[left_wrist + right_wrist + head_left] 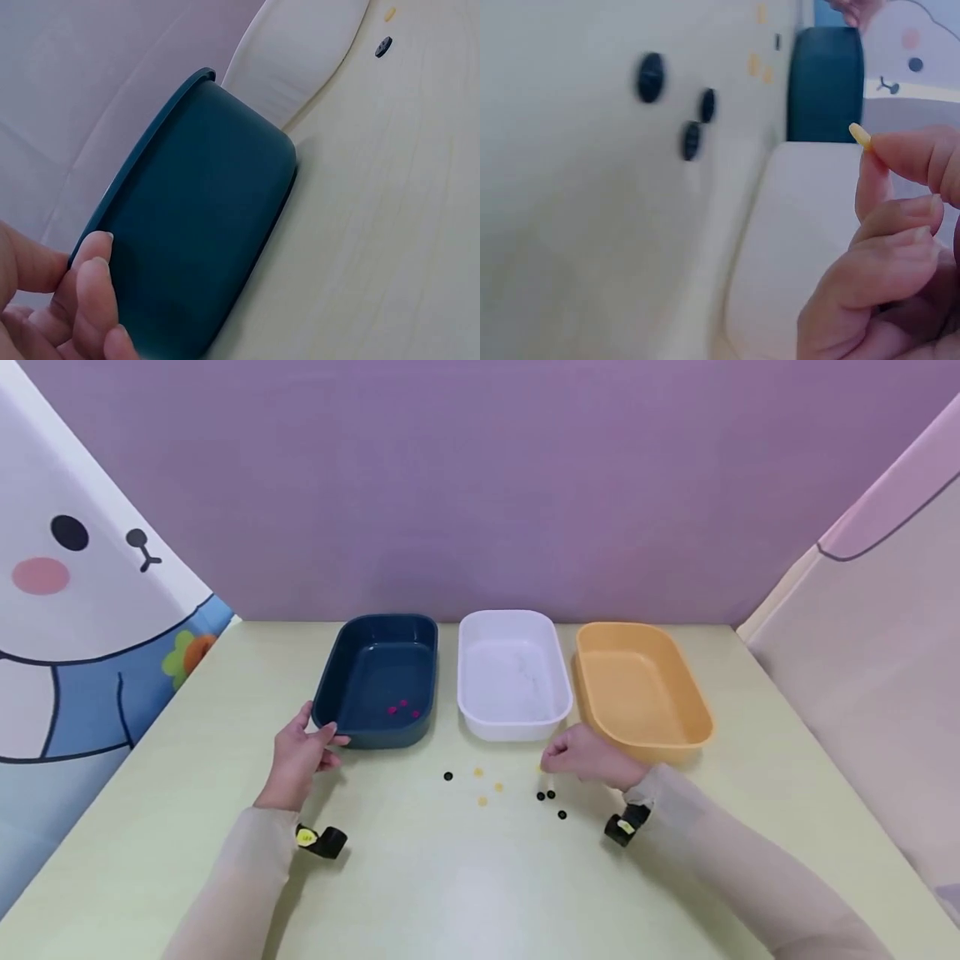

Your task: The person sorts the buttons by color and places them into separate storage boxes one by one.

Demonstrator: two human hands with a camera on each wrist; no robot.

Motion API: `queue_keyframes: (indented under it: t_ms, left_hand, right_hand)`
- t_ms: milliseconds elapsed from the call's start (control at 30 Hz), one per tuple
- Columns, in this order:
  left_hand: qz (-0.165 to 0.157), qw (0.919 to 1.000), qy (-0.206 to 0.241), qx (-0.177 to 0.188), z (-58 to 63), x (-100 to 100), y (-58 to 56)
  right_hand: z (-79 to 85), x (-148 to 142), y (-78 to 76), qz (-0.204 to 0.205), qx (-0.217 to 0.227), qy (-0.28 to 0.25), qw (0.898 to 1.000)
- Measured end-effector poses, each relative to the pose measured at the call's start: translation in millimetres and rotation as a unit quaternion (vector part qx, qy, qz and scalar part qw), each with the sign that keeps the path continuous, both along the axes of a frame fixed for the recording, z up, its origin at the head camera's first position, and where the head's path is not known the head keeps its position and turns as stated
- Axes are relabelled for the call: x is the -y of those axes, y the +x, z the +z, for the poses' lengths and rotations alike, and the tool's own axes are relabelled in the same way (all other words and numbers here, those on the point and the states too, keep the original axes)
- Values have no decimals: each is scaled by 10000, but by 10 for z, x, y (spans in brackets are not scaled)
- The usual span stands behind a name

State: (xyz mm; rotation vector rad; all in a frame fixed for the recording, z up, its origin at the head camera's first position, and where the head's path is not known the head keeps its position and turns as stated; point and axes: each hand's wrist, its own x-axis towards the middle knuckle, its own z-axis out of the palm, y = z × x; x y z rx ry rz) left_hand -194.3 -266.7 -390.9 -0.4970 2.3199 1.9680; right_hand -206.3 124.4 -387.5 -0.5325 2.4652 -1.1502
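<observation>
My left hand [297, 758] grips the near left corner of a dark blue tray [330, 681], with the thumb at the rim and curled fingers against the outer wall [187, 217]. Several small magenta buttons [392, 711] lie inside that tray. Between thumb and forefinger, my right hand [588, 755] pinches a small yellow button [860, 136], held above the table just in front of the white tray [517, 732]. Below this hand are three black buttons [562, 815]. Further left lie three yellow buttons [482, 801] and another black button [448, 776].
A yellow-orange tray [637, 693] stands right of the white tray, close behind my right hand. All three trays line the back of the pale table [465, 885]. A purple backdrop [480, 485] rises behind them, and printed cloth [82, 635] hangs at the left.
</observation>
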Motion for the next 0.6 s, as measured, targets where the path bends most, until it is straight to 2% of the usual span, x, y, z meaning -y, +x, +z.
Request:
queue_keyframes:
  t_ms: [133,267,433,600]
  left_hand:
    - [-16,10000,28,42,9,-4,-3]
    - [-26,9999,71,80,24,6,-4]
    - [22,9999,81,95,26,22,-20]
    - [69,9999,61,128,-6,1,-14]
  right_hand:
    - [125,55,-123,-303,367,-125,9988]
    - [274,144,-263,-624,501,-91,9968]
    - [414,235,-417,-771,529,5,9956]
    - [483,261,-547,-791,655,4,9947]
